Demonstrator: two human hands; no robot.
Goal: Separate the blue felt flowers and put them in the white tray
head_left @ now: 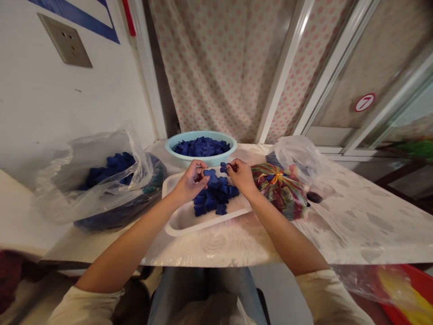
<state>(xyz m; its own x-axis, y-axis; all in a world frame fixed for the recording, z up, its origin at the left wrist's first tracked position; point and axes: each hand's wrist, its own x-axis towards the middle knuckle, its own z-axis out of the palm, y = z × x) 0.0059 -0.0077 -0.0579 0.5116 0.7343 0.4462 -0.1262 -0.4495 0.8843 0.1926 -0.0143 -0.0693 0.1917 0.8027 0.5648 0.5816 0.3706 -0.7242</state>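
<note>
Nearest, at the bottom of the frame, a lap in blue jeans (203,293), then two bare forearms reaching up and inward from pale sleeves (84,309). On the desk (216,246), a white plastic tray (179,221), skewed, its long axis running from lower left toward upper right. Across it, a loose heap of small dark-blue cut-out pieces (214,196), just below and between the hands. Over the heap's upper end, the left hand (191,183) and the right hand (240,177), turned toward each other and close together. Right fingers (231,167) pinched shut on a single blue piece (223,168), held to the left of the palm, nearer the right hand. Left fingers (199,169) curled beside another blue piece (209,172), touching or gripping it: impossible to tell.

To the left, a clear plastic bag (101,180) holding more blue pieces. To the right, a multicoloured striped bag (280,189), with a second clear bag (294,155) behind it. Beyond the tray, upper centre, a pale blue basin (171,144) heaped with blue pieces. Farthest, a polka-dot curtain (219,63).
</note>
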